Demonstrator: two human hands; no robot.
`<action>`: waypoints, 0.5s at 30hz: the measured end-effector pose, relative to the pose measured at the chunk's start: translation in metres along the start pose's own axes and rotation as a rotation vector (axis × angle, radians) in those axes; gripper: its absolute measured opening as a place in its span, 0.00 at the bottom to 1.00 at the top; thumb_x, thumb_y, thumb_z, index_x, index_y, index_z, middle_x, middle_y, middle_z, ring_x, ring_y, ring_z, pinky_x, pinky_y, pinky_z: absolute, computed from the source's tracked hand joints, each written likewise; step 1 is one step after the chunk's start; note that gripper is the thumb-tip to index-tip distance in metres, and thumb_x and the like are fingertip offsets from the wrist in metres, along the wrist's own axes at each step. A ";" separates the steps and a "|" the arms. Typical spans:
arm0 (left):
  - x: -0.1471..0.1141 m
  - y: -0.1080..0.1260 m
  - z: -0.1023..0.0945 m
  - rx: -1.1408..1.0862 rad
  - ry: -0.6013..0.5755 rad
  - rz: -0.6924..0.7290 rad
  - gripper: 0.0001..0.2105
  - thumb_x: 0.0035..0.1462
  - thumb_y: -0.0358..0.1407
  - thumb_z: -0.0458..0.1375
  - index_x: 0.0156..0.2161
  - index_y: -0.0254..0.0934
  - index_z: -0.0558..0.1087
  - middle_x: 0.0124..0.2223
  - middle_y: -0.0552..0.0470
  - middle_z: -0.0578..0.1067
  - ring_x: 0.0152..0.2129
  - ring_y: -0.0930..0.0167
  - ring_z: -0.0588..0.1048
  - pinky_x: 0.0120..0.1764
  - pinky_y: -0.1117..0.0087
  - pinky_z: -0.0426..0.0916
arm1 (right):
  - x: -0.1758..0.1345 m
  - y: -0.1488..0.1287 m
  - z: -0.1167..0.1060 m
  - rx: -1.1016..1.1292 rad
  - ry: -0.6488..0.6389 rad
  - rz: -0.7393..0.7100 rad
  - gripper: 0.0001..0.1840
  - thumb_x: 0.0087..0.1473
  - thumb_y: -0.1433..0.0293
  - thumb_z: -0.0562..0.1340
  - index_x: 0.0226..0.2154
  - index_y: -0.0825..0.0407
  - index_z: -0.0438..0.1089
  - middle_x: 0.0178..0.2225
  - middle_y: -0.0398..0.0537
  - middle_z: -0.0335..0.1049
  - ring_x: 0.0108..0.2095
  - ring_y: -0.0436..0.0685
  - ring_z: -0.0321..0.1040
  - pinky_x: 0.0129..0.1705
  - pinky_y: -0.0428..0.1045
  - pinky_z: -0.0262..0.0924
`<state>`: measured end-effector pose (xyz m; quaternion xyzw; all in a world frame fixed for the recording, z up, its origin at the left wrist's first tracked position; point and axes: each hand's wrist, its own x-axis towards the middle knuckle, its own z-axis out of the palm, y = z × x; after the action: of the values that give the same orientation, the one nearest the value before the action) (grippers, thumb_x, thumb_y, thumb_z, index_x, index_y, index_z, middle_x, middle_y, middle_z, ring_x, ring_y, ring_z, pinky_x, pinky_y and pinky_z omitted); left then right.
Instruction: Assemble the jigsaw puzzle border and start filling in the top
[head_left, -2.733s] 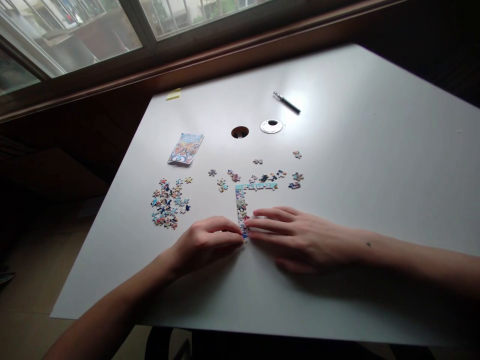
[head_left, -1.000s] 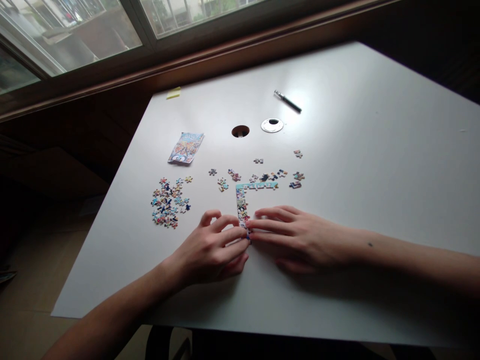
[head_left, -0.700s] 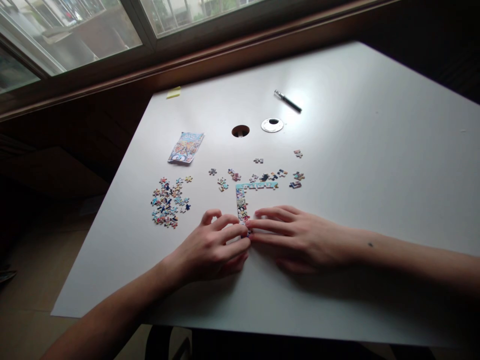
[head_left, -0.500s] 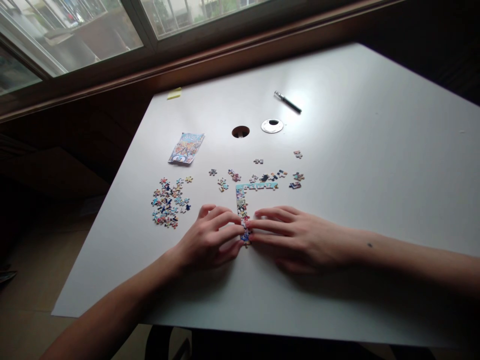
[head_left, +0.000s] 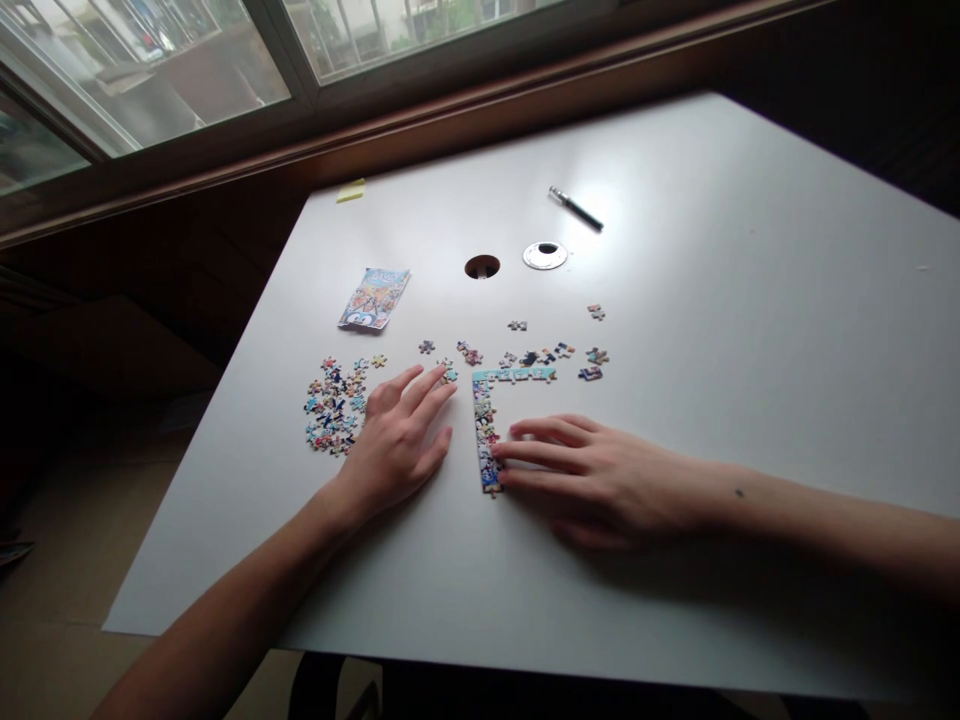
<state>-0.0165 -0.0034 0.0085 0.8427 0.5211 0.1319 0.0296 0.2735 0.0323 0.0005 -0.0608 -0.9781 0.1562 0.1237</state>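
Joined jigsaw puzzle pieces form an L on the white table, one strip running toward me and a pale blue strip across the far end. My right hand lies to the right of the near strip, fingers stretched out, with fingertips touching its edge. To the left, my left hand hovers low or rests on the table with its fingers spread. Its fingertips are beside a few loose pieces, which they partly hide. A heap of loose puzzle pieces lies left of this hand, its right edge partly covered.
More loose pieces lie beyond the L, with others to its right. A picture sheet lies behind the heap. Farther back are a round cable hole, a metal cover, a pen and a yellow note.
My left hand has let go of the near strip and moved left and away from me, its fingers opening toward the loose pieces. My right hand has stayed in place.
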 end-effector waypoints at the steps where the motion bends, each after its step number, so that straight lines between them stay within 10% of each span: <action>1: 0.000 0.000 0.000 0.004 -0.009 -0.002 0.22 0.64 0.35 0.54 0.62 0.40 0.63 0.67 0.46 0.63 0.64 0.57 0.57 0.64 0.52 0.49 | 0.000 0.000 0.000 0.001 0.001 0.002 0.32 0.59 0.64 0.59 0.65 0.52 0.59 0.64 0.56 0.61 0.64 0.66 0.54 0.61 0.62 0.57; 15: 0.005 -0.005 0.003 0.035 -0.009 -0.012 0.23 0.61 0.38 0.55 0.61 0.40 0.65 0.65 0.46 0.66 0.61 0.56 0.60 0.62 0.52 0.49 | 0.001 0.000 0.000 -0.001 -0.025 0.012 0.32 0.59 0.63 0.58 0.64 0.52 0.60 0.65 0.55 0.60 0.63 0.67 0.54 0.61 0.62 0.56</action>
<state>-0.0180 0.0031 0.0060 0.8407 0.5280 0.1187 0.0182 0.2724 0.0322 0.0013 -0.0646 -0.9792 0.1571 0.1107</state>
